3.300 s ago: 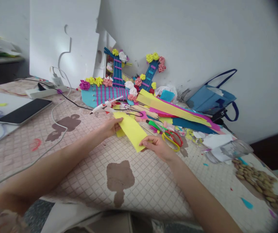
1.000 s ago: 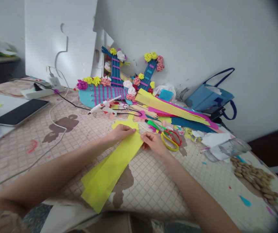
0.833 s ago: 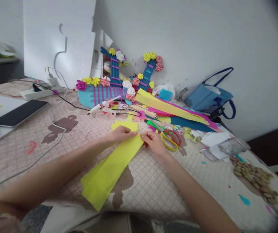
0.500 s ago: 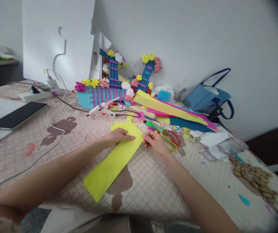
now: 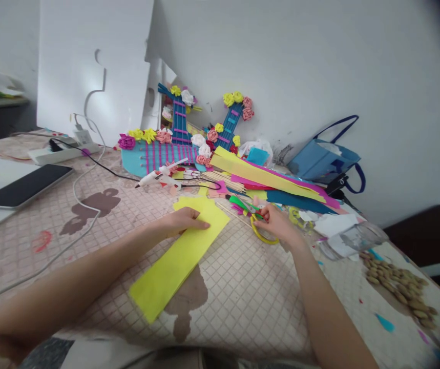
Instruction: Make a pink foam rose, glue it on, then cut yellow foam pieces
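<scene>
A long yellow paper strip [image 5: 173, 274] lies slantwise on the table, its upper end wider. My left hand [image 5: 184, 221] grips it near the upper end, thumb on top and fingers partly hidden. To the right, my right hand [image 5: 275, 223] is closed on the handles of scissors with a yellow loop [image 5: 258, 234] and green parts; their blades point left, toward colored scraps. The red handle seen there is mostly covered by my fingers. Thin wooden sticks [image 5: 225, 180] lie just beyond.
A white glue gun [image 5: 161, 177] with a black cable lies behind the strip. Flower-decorated blue guitar shapes [image 5: 166, 155] stand at the back. A phone [image 5: 25, 185] is at the left; a clear cup [image 5: 358, 237] and a pile of peanuts [image 5: 396, 287] are at the right.
My right hand has let go of the yellow paper's right edge, moved right and closed on the scissors. My left hand remains on the paper. The view has shifted slightly.
</scene>
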`<state>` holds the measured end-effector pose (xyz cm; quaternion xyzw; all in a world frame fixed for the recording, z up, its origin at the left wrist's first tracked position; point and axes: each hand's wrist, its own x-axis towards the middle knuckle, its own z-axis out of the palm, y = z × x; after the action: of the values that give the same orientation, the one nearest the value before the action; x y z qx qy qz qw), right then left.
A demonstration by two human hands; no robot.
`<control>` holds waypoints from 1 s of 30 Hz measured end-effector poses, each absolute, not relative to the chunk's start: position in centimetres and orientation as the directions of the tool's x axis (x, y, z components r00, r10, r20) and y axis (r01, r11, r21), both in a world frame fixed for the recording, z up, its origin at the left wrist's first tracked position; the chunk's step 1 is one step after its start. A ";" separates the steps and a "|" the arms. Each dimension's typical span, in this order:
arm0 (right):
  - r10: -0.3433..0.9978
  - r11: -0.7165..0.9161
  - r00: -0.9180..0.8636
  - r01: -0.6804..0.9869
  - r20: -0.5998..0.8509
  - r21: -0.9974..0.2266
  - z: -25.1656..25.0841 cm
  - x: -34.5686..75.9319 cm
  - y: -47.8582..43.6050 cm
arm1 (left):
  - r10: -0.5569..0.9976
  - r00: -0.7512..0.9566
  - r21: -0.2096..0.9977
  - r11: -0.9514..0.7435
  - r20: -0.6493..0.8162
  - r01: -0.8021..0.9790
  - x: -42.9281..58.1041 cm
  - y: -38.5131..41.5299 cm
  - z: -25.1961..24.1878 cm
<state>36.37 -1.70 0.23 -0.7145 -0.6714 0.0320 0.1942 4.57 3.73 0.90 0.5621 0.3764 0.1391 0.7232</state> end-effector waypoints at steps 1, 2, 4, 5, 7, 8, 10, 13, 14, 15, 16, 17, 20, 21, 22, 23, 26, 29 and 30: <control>0.971 -0.032 0.103 0.950 0.214 -0.311 0.2 36.5 -1.7 | 0.619 0.684 0.920 0.322 -0.384 0.225 4.6 3.7 0.9; 0.970 -0.042 0.111 0.953 0.217 -0.300 0.2 36.5 -1.8 | 0.612 0.694 0.922 0.316 -0.379 0.224 4.5 3.7 0.8; 0.968 -0.050 0.116 0.958 0.223 -0.282 0.3 36.7 -1.8 | 0.589 0.720 0.925 0.309 -0.367 0.219 4.5 3.7 0.6; 0.968 -0.047 0.113 0.959 0.223 -0.279 0.4 36.7 -1.9 | 0.580 0.732 0.928 0.304 -0.359 0.214 4.4 3.7 0.5; 0.962 -0.039 0.114 0.956 0.247 -0.291 0.8 36.7 -1.9 | 0.571 0.747 0.936 0.286 -0.340 0.207 4.4 3.7 0.3; 0.951 -0.037 0.129 0.950 0.280 -0.309 1.0 36.5 -1.9 | 0.570 0.751 0.939 0.277 -0.333 0.206 4.4 3.7 0.2; 0.912 -0.018 0.181 0.915 0.369 -0.403 1.5 35.3 -2.0 | 0.573 0.758 0.946 0.259 -0.313 0.195 4.4 3.6 0.1; 0.920 0.138 0.172 0.700 0.353 -0.701 1.9 31.5 -2.4 | 0.571 0.766 0.953 0.241 -0.294 0.186 4.6 3.5 0.0; 0.960 0.162 0.098 0.566 0.261 -0.808 1.8 29.9 -2.5 | 0.569 0.768 0.952 0.240 -0.295 0.187 4.7 3.4 0.0; 0.986 0.144 0.016 0.430 0.167 -0.891 1.6 28.4 -2.7 | 0.567 0.767 0.950 0.244 -0.301 0.193 4.8 3.4 0.0; 0.994 0.112 -0.045 0.329 0.103 -0.938 1.3 27.0 -2.8 | 0.564 0.766 0.948 0.251 -0.309 0.198 4.9 3.4 0.0; 0.995 0.078 -0.077 0.269 0.059 -0.960 0.9 26.0 -2.8 | 0.561 0.765 0.944 0.258 -0.318 0.203 4.9 3.3 0.1; 0.998 0.047 0.022 0.178 0.052 -0.983 -0.1 25.1 -2.4 | 0.556 0.749 0.931 0.271 -0.359 0.245 4.9 3.1 0.3; 0.992 0.057 0.100 0.163 0.074 -0.985 -0.2 25.6 -2.1 | 0.555 0.741 0.924 0.271 -0.379 0.269 4.8 3.1 0.4; 0.976 0.071 0.192 0.156 0.101 -0.985 -0.3 26.3 -1.8 | 0.550 0.734 0.916 0.275 -0.399 0.292 4.8 3.0 0.4; 0.962 0.078 0.247 0.147 0.113 -0.986 -0.3 27.3 -1.6 | 0.539 0.730 0.907 0.287 -0.419 0.309 4.8 3.0 0.4; 0.926 0.086 0.356 0.128 0.127 -0.988 -0.1 30.2 -0.9 | 0.489 0.745 0.884 0.355 -0.453 0.304 4.8 2.8 0.4; 0.904 0.085 0.408 0.122 0.128 -0.989 0.1 31.8 -0.6 | 0.461 0.764 0.874 0.402 -0.451 0.273 5.0 2.6 0.1; 0.900 0.085 0.416 0.122 0.129 -0.989 0.1 32.0 -0.6 | 0.457 0.768 0.873 0.409 -0.449 0.267 5.0 2.6 0.1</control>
<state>32.03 -0.61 0.10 -0.5927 -0.4311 0.3258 0.5972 5.01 2.62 0.07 0.5402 0.3348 0.0616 0.7696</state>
